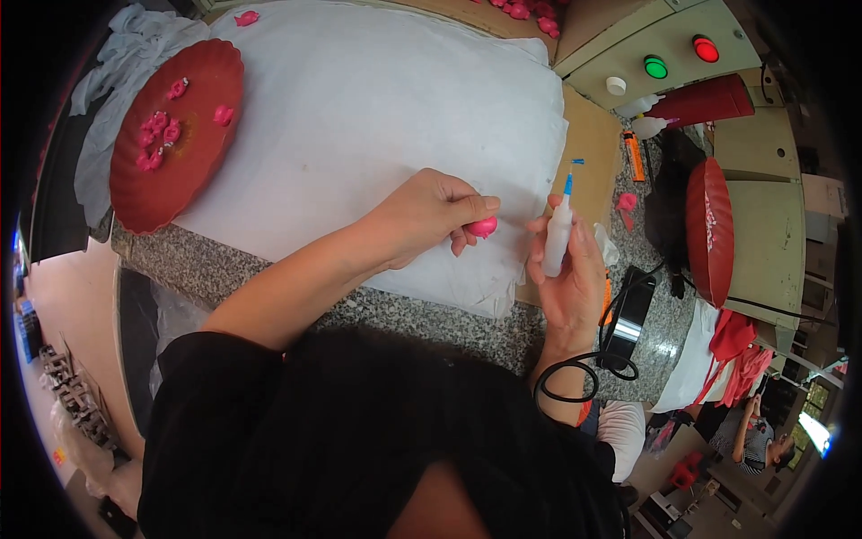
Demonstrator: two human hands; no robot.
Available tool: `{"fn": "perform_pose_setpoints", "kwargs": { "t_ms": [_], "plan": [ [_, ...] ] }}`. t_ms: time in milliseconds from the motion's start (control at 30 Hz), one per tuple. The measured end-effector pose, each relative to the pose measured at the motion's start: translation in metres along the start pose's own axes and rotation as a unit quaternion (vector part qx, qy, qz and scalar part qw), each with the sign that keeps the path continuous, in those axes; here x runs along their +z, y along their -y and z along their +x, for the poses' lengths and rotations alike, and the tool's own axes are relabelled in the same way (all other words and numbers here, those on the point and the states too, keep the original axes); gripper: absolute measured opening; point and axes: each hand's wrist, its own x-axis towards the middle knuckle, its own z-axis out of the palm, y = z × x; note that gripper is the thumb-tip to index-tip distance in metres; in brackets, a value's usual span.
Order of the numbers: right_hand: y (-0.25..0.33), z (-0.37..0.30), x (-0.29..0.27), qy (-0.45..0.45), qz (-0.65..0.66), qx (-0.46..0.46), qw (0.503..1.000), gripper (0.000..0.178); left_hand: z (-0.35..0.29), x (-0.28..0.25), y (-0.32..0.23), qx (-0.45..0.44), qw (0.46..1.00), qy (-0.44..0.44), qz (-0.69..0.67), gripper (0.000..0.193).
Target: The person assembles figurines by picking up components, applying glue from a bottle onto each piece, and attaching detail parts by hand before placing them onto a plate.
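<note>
Between the thumb and fingers of my left hand [440, 211] is a small glossy pink piece [483, 226], rounded in shape; its exact kind is hard to make out. My right hand [570, 278] is wrapped round a white squeeze bottle [558, 238] with a blue needle tip, held upright with the tip pointing away from me. The two hands are apart, above the front right of a white cloth [359, 108]. At the left, a red scalloped plate [202, 72] holds several similar pink pieces [160, 126].
A control box with green [655, 66] and red [707, 48] buttons stands at the far right. More squeeze bottles [651, 126], an orange cutter [634, 155] and another red plate [709, 234] are on the right. A black device [628, 319] with a cable lies beside my right wrist.
</note>
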Motion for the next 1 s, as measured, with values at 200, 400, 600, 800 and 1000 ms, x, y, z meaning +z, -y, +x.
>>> {"fn": "perform_pose_setpoints", "kwargs": {
  "t_ms": [200, 400, 600, 800, 1000],
  "plan": [
    [-0.006, -0.003, -0.014, -0.017, -0.012, -0.056, 0.998, 0.026, 0.001, 0.0, 0.0, 0.003, 1.0, -0.005, 0.012, 0.029],
    [-0.001, -0.005, -0.016, -0.026, 0.003, -0.038, 0.999, 0.024, 0.0, 0.0, 0.0, 0.004, 1.0, -0.009, 0.016, 0.028],
    [-0.003, -0.004, -0.009, -0.052, -0.007, -0.121, 0.991, 0.019, -0.001, 0.001, 0.001, 0.002, 0.999, -0.03, 0.022, 0.028],
    [-0.006, -0.012, 0.006, -0.088, -0.138, -0.211, 0.964, 0.019, 0.0, 0.001, 0.0, 0.0, 0.999, -0.026, 0.023, 0.029],
    [-0.01, -0.016, 0.008, -0.038, -0.213, -0.253, 0.943, 0.023, 0.0, 0.0, -0.001, -0.012, 0.999, -0.021, 0.026, 0.025]
  ]
}}
